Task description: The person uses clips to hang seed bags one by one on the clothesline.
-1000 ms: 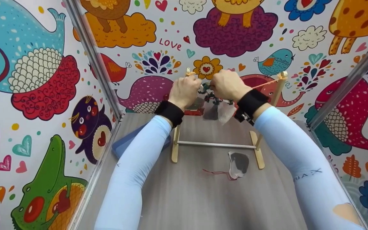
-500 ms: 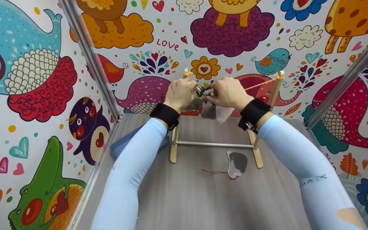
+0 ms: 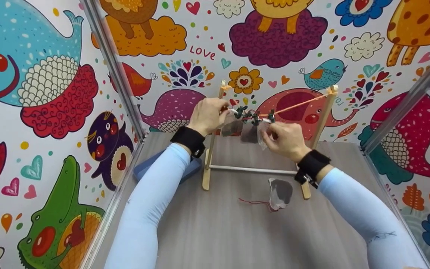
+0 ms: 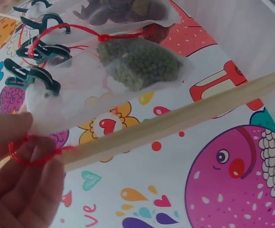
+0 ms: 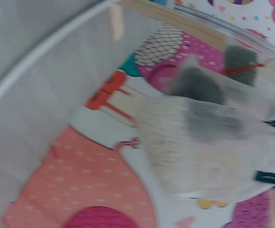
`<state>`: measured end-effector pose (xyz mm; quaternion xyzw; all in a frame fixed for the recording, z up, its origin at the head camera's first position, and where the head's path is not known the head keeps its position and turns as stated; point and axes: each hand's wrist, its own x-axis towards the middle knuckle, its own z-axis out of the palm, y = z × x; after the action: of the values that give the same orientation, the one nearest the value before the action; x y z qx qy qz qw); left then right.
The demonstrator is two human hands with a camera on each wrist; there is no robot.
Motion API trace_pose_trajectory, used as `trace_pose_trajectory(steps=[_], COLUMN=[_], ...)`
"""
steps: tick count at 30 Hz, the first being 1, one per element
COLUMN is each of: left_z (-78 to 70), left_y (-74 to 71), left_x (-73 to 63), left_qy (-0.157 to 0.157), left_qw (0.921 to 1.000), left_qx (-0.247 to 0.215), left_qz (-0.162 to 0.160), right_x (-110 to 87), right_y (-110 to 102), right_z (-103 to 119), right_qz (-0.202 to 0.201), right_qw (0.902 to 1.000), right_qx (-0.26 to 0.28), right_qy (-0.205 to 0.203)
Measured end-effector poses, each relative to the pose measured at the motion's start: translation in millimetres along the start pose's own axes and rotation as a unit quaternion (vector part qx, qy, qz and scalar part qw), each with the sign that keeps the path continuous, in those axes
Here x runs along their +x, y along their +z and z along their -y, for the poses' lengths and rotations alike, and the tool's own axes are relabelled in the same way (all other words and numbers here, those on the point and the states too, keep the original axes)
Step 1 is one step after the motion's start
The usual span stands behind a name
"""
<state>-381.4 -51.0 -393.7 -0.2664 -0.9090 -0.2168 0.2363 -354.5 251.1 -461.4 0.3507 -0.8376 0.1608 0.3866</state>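
Note:
An orange cord (image 3: pixel 300 105) runs between two wooden posts, carrying mesh bags held by dark green clips (image 3: pixel 255 118). At the cord's left end my left hand (image 3: pixel 206 115) pinches the top corner of a mesh bag of green beans (image 4: pixel 137 69), with its red drawstring (image 4: pixel 30 162) looped by the fingers. My right hand (image 3: pixel 287 139), fingers loosely curled, overlaps the rightmost bag, a pale white one (image 5: pixel 190 147), in the head view. In the right wrist view that bag hangs free of the fingers, its top under a clip (image 5: pixel 272 179). Between these two hangs a dark-filled bag (image 3: pixel 249 133).
Another mesh bag (image 3: pixel 281 192) with dark contents and a red string lies on the table (image 3: pixel 215 231) in front of the rack. The wooden rack's low crossbar (image 3: pixel 252 170) spans its feet. A blue tray (image 3: pixel 140 172) sits behind my left forearm. Patterned walls enclose the space.
My right hand has left the clips at the cord and moved down and right. My left hand has shifted slightly left and lower, opening the gap between the hands.

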Motion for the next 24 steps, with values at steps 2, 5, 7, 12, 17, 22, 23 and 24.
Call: trace_pose_trajectory(steps=[2,5,7,12,17,22,23,24], left_z=[7.6,24.5,38.9,81.9,132.0,201.4,216.3,228.7], left_y=[1.6,7.2,14.0,42.3,80.3,144.3,160.2,174.9], left_x=[-6.6,-20.0,-32.3,-75.0,-126.4,-173.8,-182.7,-190.8], left_qy=[-0.008,-0.037,-0.066,-0.144,-0.243,-0.309,-0.310,-0.310], left_qw=[0.9997,0.9985,0.9973,0.9887,0.9636,0.9288,0.9255,0.9241], left_qx=[-0.011,-0.012,0.000,0.023,0.017,0.041,0.044,0.045], left_qz=[-0.020,-0.038,-0.033,0.032,0.109,0.200,0.213,0.219], right_x=[-16.1,-38.2,-53.1,-90.7,-126.6,-147.8,-149.9,-152.0], right_y=[2.3,5.0,7.4,13.2,20.1,25.7,26.8,28.2], right_z=[-4.3,-10.0,-14.2,-23.1,-27.7,-27.7,-27.6,-27.5], right_qz=[0.024,0.072,0.105,0.191,0.248,0.276,0.280,0.284], right_qw=[0.9996,0.9953,0.9889,0.9601,0.9302,0.9150,0.9131,0.9114], right_qx=[0.001,-0.007,-0.016,-0.028,-0.026,-0.024,-0.025,-0.028], right_qy=[0.017,0.064,0.104,0.203,0.269,0.293,0.295,0.297])
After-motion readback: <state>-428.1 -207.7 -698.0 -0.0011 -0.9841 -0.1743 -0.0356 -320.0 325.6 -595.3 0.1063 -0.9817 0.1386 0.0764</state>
